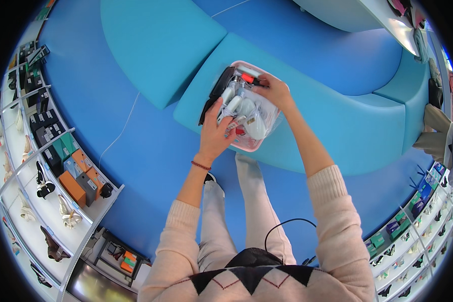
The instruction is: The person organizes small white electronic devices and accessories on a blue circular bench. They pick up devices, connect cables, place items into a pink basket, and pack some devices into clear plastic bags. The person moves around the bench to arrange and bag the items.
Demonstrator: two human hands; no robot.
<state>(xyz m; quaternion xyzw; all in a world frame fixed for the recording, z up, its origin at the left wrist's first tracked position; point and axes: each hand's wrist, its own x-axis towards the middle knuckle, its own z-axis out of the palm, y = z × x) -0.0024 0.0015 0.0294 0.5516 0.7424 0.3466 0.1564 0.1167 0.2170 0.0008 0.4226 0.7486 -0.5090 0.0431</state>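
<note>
A basket with a pink rim [245, 148] sits tilted in my view on the turquoise bench, full of loose items. My left hand [216, 134] is at its near left part, fingers spread over the contents; what lies under the fingertips is partly hidden. Along the left side of the basket runs a black case or pouch [222, 83]. At the far end, my right hand [275, 91] pinches a small red and black object [248, 78]. Between the hands are white plastic devices with cords [234, 102] and a rounded white item [256, 126] in clear plastic.
The curved turquoise bench [324, 124] stands on a blue floor [143, 166]. Shelves with shoes and shoeboxes [73, 188] line the left; more shoe shelves [407, 234] are at right. A thin white cable [122, 130] crosses the floor. Another person's trousers [434, 128] show at the right edge.
</note>
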